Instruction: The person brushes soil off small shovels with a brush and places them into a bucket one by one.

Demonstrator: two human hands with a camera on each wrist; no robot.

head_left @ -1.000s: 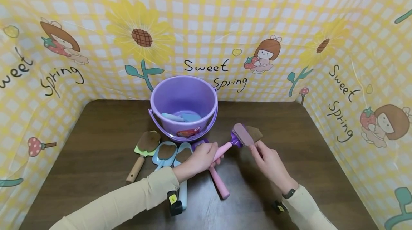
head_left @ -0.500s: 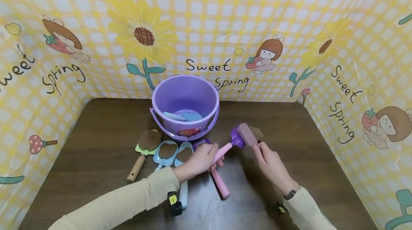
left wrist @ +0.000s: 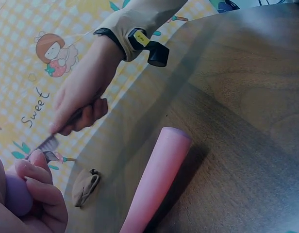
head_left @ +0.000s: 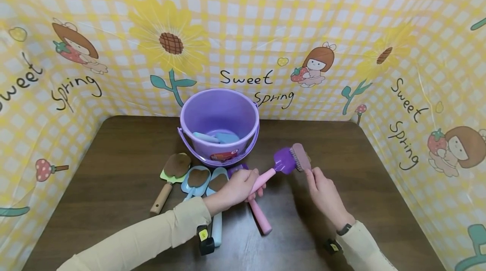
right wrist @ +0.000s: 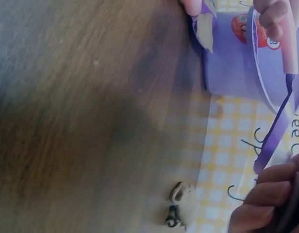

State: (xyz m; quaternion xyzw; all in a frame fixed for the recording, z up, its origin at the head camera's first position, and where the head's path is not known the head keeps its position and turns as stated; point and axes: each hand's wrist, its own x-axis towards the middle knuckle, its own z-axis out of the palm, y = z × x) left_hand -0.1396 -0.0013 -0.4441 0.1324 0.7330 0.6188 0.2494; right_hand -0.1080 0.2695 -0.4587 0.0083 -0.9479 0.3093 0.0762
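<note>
My left hand [head_left: 237,186] grips the pink handle of a toy shovel [head_left: 284,160] with a purple blade, held above the table. A mauve brush [head_left: 301,157] is in my right hand [head_left: 327,195], pinched by its handle. Its bristles lie against the far end of the purple blade. Beneath my left hand, a second pink-handled tool [head_left: 260,217] lies on the table, its purple head partly hidden. A tan, cloth-like scrap [left wrist: 85,187] sits beyond the hands; the brush covers most of it in the head view.
A purple bucket [head_left: 219,108] stands at the back, with light blue tools [head_left: 226,137] inside. Left of my hand lie a green, wooden-handled shovel [head_left: 161,198] and light blue shovels [head_left: 184,187], brown patches on their heads. A patterned cloth [head_left: 243,30] surrounds the wooden table [head_left: 125,148].
The brush has slid right along the shovel blade to its far end, uncovering more purple. My right hand moved right with it. My left hand has stayed nearly in place.
</note>
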